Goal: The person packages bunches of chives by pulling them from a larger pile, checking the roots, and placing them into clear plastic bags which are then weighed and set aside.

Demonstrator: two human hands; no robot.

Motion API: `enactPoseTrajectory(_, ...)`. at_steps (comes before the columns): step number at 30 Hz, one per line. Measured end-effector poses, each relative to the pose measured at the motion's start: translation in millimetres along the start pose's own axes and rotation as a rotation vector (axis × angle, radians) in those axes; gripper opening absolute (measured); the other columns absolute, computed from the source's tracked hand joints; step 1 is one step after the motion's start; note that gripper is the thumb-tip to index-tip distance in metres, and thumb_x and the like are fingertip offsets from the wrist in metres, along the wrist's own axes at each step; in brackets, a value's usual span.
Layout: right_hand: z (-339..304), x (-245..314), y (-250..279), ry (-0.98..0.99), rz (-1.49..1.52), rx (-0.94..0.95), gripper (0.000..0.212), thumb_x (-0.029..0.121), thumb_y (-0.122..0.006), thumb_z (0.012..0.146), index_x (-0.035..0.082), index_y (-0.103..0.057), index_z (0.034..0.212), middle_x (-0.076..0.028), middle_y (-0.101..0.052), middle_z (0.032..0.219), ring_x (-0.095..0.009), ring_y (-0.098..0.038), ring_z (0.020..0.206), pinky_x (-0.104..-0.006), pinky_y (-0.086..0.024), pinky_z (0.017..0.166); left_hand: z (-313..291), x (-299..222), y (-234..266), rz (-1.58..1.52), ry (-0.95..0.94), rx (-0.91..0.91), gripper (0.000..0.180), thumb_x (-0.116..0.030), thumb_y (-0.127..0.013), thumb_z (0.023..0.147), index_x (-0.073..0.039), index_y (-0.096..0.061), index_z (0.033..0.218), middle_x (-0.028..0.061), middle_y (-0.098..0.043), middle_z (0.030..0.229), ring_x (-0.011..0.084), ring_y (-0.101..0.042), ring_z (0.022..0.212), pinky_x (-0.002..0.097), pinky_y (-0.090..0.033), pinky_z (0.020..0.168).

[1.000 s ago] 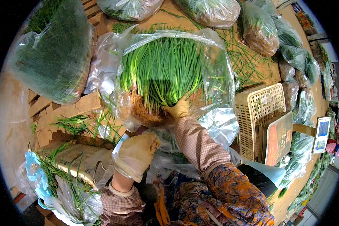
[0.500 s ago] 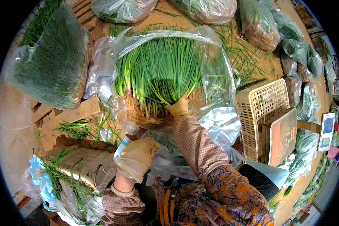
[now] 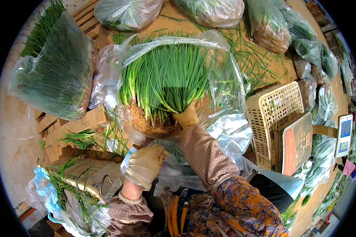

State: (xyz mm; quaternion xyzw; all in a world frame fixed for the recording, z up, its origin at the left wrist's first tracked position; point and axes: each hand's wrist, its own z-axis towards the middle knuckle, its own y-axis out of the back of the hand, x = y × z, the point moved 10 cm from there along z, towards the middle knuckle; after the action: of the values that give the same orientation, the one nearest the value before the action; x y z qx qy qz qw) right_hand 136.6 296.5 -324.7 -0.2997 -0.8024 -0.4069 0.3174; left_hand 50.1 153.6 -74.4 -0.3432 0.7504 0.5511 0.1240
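A wide bundle of green onions (image 3: pixel 162 75) lies in an opened clear plastic bag (image 3: pixel 225 79), green tops away from me and brown roots (image 3: pixel 142 118) toward me. My right hand (image 3: pixel 187 115), in a tan glove, reaches to the root end and is closed around the base of some stalks; its fingertips are partly hidden among them. Nearer to me and to the left, my left hand (image 3: pixel 145 165), in a pale glove, is held as a fist. Crumpled clear plastic and a pale blue strip show beside that fist, but what it grips is hidden.
Filled onion bags (image 3: pixel 126 14) stand at the back, with a tall one (image 3: pixel 57 75) at left. At right are a cream plastic basket (image 3: pixel 277 104) and a scale with a metal plate (image 3: pixel 296 144) and a display (image 3: pixel 344 135). Loose onion leaves (image 3: pixel 257 55) litter the board.
The whole view has shifted slightly. Both hands keep nearly the same places and closed shapes, and the green onions lie as before.
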Motion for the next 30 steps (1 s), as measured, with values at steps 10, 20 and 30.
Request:
enactPoseTrajectory(10, -25, 35, 5, -0.25, -0.166, 0.24, 0.119, 0.021, -0.075, 0.059, -0.003, 0.015, 0.133, -0.027, -0.025, 0.134, -0.033, -0.036, 0.12, -0.0306, -0.033, 0.097, -2, -2, -10, 0.065, 0.029, 0.1, 0.017, -0.02, -0.049, 0.082, -0.005, -0.057, 0.082, 0.0179, -0.059, 0.074, 0.0359, -0.056, 0.071, 0.044, -0.043, 0.062)
enactPoseTrajectory(20, -13, 31, 40, -0.047, 0.168, 0.414, 0.095, 0.017, -0.068, 0.067, -0.001, -0.004, 0.135, -0.024, -0.052, 0.108, -0.026, -0.057, 0.088, -0.03, -0.047, 0.075, 10, 18, 11, -0.413, -0.066, -0.083, 0.018, -0.019, -0.05, 0.082, -0.002, -0.058, 0.083, 0.013, -0.058, 0.072, 0.029, -0.057, 0.063, 0.0375, -0.046, 0.058)
enactPoseTrajectory(30, -80, -12, 104, -0.285, 1.093, 0.448, 0.027, 0.015, -0.061, 0.075, -0.001, -0.054, 0.095, -0.014, -0.062, 0.079, -0.019, -0.059, 0.058, -0.0273, -0.052, 0.049, 4, 5, 17, -1.506, 0.058, 0.064, 0.043, -0.022, -0.055, 0.083, -0.002, -0.046, 0.12, 0.0059, -0.056, 0.108, 0.0111, -0.056, 0.079, 0.0186, -0.043, 0.061)
